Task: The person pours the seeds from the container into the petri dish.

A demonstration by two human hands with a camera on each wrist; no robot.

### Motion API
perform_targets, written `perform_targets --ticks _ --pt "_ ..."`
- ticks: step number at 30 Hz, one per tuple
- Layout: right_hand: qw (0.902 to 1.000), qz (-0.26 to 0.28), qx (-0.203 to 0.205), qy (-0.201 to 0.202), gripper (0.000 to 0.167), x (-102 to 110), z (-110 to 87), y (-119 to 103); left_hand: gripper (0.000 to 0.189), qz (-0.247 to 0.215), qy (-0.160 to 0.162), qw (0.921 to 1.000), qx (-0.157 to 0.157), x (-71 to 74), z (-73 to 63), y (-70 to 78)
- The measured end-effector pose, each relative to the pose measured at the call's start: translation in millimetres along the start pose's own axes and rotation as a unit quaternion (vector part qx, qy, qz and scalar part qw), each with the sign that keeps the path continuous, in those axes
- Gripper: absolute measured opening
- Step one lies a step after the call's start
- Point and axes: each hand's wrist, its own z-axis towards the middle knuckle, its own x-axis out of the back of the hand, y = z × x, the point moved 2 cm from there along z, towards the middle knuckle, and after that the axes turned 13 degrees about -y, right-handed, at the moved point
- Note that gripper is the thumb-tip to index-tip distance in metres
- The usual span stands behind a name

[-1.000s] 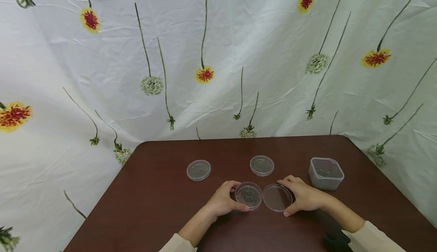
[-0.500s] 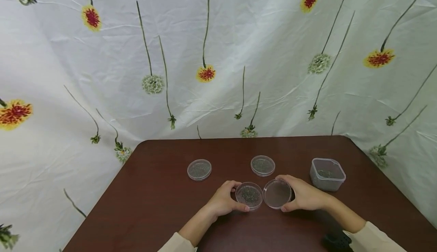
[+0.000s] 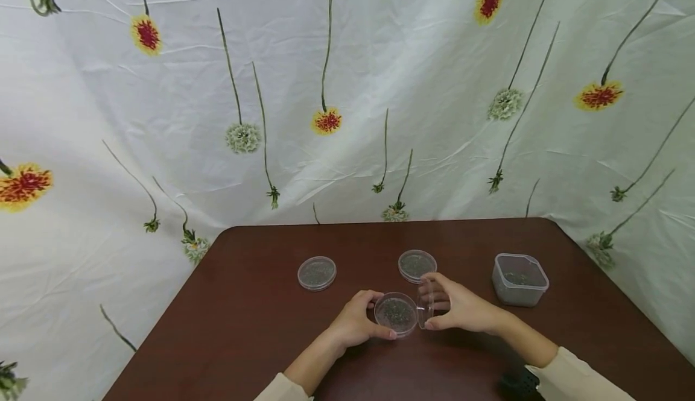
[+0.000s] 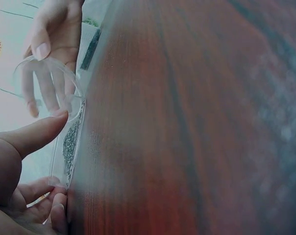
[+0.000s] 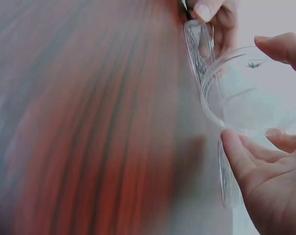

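Note:
My left hand (image 3: 355,322) grips the near-left side of an uncovered petri dish (image 3: 396,313) that sits on the table with dark, fine grains inside. Thumb and fingers of my right hand (image 3: 461,306) pinch a clear petri dish lid (image 3: 426,303) by its rim. The lid stands nearly upright, its lower edge at the right side of the dish. In the right wrist view the transparent lid (image 5: 253,93) shows between thumb and fingers. The left wrist view shows the grains (image 4: 72,142) through the dish wall, under my left thumb.
Two more petri dishes with grey contents stand behind: one on the left (image 3: 317,273), one near my right fingertips (image 3: 417,265). A translucent plastic tub (image 3: 519,278) holding some dark material is at the right. The brown table (image 3: 244,328) ends at a flower-patterned cloth (image 3: 190,87).
My right hand has moved left and tipped the lid from lying nearly flat beside the dish to nearly upright at its edge. The left hand and the dish have stayed in place.

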Motion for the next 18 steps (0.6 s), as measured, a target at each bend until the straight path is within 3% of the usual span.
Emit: perform_targets --ticks 10,18 --pt "0.9998 -0.017 -0.004 -0.010 0.092 -12 22.8 -4 0.069 -0.005 -0.013 0.9998 0.011 1.5 0.9 0.3" --pt "0.9969 -0.071 0.021 -0.027 0.084 -17 30.3 -2 0.068 -0.003 -0.014 0.9999 0.006 1.9 -0.2 0.2"
